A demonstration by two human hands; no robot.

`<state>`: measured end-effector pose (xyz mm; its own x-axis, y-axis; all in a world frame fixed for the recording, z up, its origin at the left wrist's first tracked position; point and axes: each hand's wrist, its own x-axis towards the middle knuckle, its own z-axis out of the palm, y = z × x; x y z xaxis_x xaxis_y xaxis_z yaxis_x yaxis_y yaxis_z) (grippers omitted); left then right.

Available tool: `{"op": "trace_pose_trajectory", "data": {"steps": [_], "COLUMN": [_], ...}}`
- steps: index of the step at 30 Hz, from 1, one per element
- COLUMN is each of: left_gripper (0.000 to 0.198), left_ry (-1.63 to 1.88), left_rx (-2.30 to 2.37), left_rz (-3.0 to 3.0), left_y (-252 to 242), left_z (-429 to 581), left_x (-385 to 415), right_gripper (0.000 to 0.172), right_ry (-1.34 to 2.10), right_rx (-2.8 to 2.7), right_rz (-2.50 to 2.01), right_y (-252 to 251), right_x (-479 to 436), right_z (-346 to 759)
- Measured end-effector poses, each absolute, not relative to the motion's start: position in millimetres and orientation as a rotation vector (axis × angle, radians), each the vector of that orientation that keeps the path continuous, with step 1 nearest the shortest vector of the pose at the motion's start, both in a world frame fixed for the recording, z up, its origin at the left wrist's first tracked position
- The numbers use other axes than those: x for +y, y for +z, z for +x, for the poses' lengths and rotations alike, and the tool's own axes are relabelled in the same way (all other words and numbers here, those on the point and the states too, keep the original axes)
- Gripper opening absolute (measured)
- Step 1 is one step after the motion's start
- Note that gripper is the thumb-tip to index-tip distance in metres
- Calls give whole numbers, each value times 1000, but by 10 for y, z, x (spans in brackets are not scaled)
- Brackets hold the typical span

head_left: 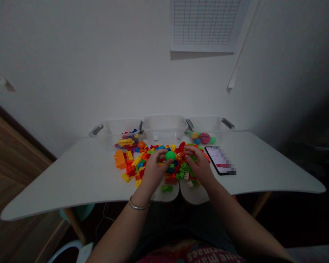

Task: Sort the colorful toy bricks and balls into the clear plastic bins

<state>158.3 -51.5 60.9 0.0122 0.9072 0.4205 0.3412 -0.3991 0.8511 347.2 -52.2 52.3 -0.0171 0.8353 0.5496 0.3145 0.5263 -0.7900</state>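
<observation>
My left hand [157, 168] holds a green ball [170, 156] between thumb and fingers, above a heap of colourful toy building blocks [135, 164]. On the right side of the heap is my right hand [199, 162], its thumb and fingers apart over red and green pieces. Whether those fingertips touch a piece I cannot tell. Green blocks [184, 170] lie just left of the right palm. Nearer the table edge are an orange-red brick [170, 180] and a light green piece [167, 188].
Three clear plastic bins stand against the wall: the left bin [112, 126] holds blocks, the middle bin [164, 122] a small white piece, the right bin [215, 126] balls and a pink toy [204, 137]. A phone [219, 160] lies right on the white table [84, 175].
</observation>
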Motion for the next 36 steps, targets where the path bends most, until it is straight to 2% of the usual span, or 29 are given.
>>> {"op": "trace_pose_trajectory", "data": {"steps": [4,10,13,17,20,27,36], "left_gripper": [27,32,33,30,32,38,45], "left_ry": [1440,1408,1396,1364,1271,1024,718], "left_rx": [1276,1301,1435,1754,1953,2221,2239], "left_rz": [2041,2315,2378,2381,2364,2358,2387], "left_y": [598,594,573,521,472,353,463], "left_z": [1686,1584,1396,1105,962,841,670], "left_x": [-589,-602,-563,-476,-440,-358,62], "right_gripper": [35,35,34,37,37,35,34], "right_ry": [1074,1162,994,454,189,-83,-230], "right_rx": [-1484,-1381,-1400,-1345,-1285,-1465,-1672], "right_rz": [-911,-927,-982,-1087,-1210,-1288,-1735], "right_y": [538,524,593,737,823,806,670], "right_x": [-504,-415,-262,123,416,764,883], "right_z": [3297,3263,3421,3813,4109,4399,4384]}}
